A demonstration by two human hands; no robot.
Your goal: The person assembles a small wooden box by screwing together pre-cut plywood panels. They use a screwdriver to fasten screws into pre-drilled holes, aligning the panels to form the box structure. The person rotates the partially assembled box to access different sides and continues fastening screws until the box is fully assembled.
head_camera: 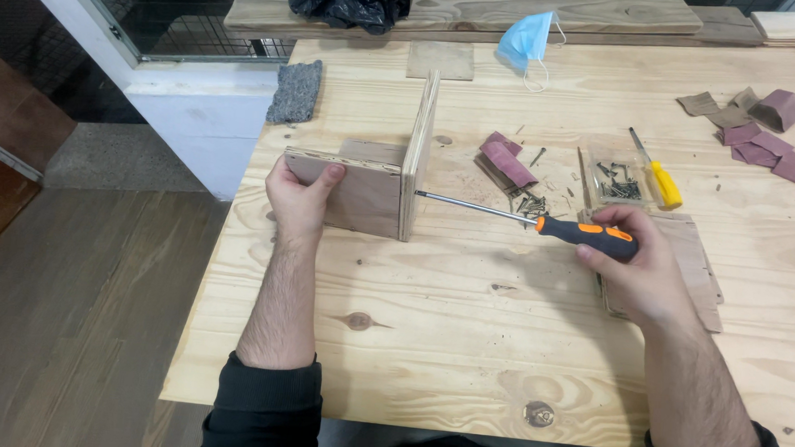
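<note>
Hands at a plywood assembly on a pine worktop [464,343].
Left hand [299,197] grips the plywood assembly [377,182], frame centre-left; right hand [641,270] holds an orange-handled screwdriver [540,223], tip against the upright panel.

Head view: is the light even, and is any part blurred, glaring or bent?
Head view: soft, even light, no glare; the left hand on the plywood piece casts only a faint shadow; the right hand and screwdriver are sharp; the table edges splay outward, a wide-lens effect.
</note>
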